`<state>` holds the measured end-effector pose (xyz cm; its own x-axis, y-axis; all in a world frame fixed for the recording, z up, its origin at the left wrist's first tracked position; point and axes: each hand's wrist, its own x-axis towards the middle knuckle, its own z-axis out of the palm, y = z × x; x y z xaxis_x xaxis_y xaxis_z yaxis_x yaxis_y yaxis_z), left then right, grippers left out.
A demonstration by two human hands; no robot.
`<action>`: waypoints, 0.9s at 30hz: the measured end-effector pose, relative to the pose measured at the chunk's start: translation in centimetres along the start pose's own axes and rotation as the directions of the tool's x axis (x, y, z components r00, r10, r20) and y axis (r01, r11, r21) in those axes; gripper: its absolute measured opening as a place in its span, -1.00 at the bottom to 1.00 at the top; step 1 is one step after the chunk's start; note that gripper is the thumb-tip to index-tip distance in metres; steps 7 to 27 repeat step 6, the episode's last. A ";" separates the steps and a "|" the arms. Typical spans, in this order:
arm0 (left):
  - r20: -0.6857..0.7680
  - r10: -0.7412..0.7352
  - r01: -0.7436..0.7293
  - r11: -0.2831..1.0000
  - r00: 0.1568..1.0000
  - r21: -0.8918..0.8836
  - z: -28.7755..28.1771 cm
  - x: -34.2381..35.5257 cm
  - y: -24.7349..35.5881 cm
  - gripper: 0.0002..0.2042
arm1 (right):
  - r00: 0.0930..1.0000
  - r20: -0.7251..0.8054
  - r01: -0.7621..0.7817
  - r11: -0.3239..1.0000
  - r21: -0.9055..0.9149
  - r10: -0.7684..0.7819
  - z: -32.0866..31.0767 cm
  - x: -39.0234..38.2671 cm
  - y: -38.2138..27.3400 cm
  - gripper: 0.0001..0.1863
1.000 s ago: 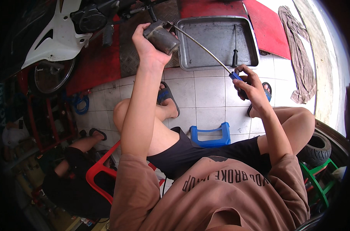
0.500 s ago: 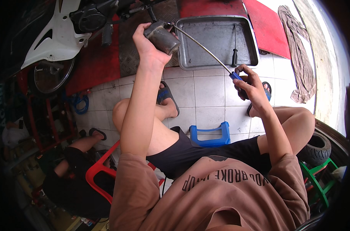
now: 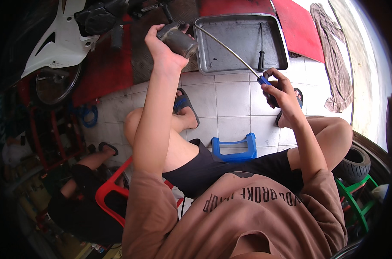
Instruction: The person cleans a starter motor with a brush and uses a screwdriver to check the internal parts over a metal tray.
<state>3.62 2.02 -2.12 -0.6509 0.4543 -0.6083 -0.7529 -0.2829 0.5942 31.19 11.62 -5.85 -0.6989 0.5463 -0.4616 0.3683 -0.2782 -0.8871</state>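
My left hand (image 3: 162,52) is wrapped round a dark, worn cylindrical part (image 3: 179,42), lifted beside the left end of a grey metal tray (image 3: 234,31). A long-shafted screwdriver (image 3: 263,80) with a blue handle is in my closed right hand (image 3: 283,91). Its shaft slants across the tray up to the far end of the part. Whether the tip touches the part is too small to tell. Small dark pieces (image 3: 215,58), perhaps screws, lie on the tray's bottom. Another screwdriver (image 3: 261,61), black-handled, rests at the tray's right side.
A white-panelled motorcycle (image 3: 60,39) stands at the far left, by a red and dark metal platform (image 3: 105,71). A blue stool (image 3: 234,146) sits between my legs on white tiles. A brown cloth (image 3: 332,52) lies at right. Another person (image 3: 83,194) is at lower left, near a red chair (image 3: 107,190).
A small dark piece now shows in the tray's left part where none was before. The screwdriver's tip has shifted slightly at the part's end. Both hands keep their holds.
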 end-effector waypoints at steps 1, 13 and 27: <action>-0.013 0.009 -0.009 1.000 1.000 -0.008 0.0 0.1 0.0 -0.63 | 1.000 -0.016 -0.007 1.000 -0.006 0.007 0.0 0.1 -0.1 -0.74; -0.074 0.019 -0.019 1.000 0.997 -0.006 -0.2 0.2 0.2 -0.63 | 0.997 -0.072 -0.044 0.996 -0.083 0.038 -0.8 0.3 0.6 -0.73; -0.074 0.019 -0.019 1.000 0.997 -0.006 -0.2 0.2 0.2 -0.63 | 0.997 -0.072 -0.044 0.996 -0.083 0.038 -0.8 0.3 0.6 -0.73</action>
